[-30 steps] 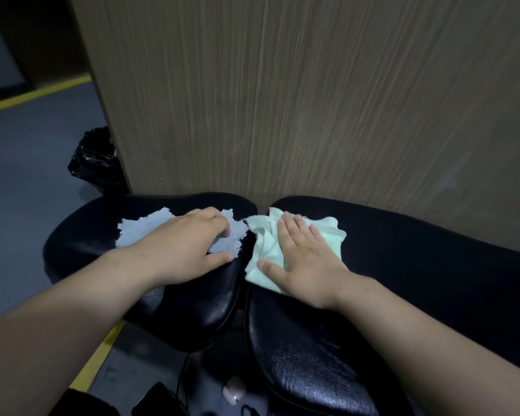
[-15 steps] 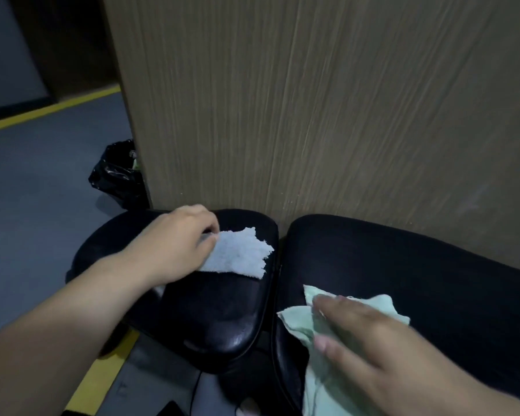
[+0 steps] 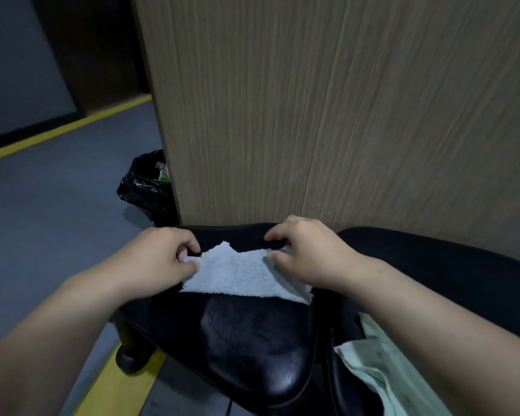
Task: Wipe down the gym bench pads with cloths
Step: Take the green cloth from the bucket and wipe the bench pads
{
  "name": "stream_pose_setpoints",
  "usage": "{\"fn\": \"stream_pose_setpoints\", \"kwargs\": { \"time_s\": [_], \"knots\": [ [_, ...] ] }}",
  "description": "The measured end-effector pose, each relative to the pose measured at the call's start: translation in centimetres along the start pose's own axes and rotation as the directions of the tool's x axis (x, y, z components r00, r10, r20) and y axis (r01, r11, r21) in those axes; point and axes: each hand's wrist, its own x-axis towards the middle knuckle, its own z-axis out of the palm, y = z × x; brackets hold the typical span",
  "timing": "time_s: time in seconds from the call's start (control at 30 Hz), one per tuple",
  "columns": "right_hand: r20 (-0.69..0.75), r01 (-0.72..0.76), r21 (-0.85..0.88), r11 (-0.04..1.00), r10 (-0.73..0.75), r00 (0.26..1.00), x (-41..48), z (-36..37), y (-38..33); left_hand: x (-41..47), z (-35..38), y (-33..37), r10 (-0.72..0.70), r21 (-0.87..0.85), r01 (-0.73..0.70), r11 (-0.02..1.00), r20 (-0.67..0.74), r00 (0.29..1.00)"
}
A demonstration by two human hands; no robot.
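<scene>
A pale blue-white terry cloth (image 3: 240, 273) lies on the left black bench pad (image 3: 246, 340). My left hand (image 3: 159, 259) pinches the cloth's left corner between thumb and curled fingers. My right hand (image 3: 309, 253) pinches its right corner at the pad's far edge. The cloth is stretched between both hands. A light green cloth (image 3: 382, 373) lies loose on the right black pad (image 3: 433, 265), under my right forearm, with no hand on it.
A tall wood-grain panel (image 3: 327, 100) rises directly behind the pads. A black rubbish bag (image 3: 146, 187) sits on the grey floor at the panel's left edge. Yellow floor lines (image 3: 66, 127) run at the left and under the bench leg (image 3: 129, 349).
My right hand left the green cloth and crossed to the left pad, taking hold of the white cloth's right corner. The green cloth now lies free on the right pad.
</scene>
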Motion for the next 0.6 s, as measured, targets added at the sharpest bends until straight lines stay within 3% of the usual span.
{"fn": "stream_pose_setpoints", "kwargs": {
  "time_s": [0.23,0.43,0.6],
  "knots": [
    [0.114,0.011,0.007,1.000,-0.011,0.993,1.9,1.3,-0.3,0.5,-0.2,-0.1,0.044,-0.012,-0.044,0.999,0.017,0.999],
    [-0.049,0.099,0.115,0.988,-0.094,0.994,0.5,1.7,-0.6,1.0,0.5,0.7,0.038,-0.223,-0.033,0.974,0.022,0.999],
    [-0.207,0.243,-0.061,0.968,-0.251,0.946,-1.3,2.2,-0.1,1.3,1.4,2.1,0.117,-0.118,-0.109,0.987,0.057,0.992]
  ]
}}
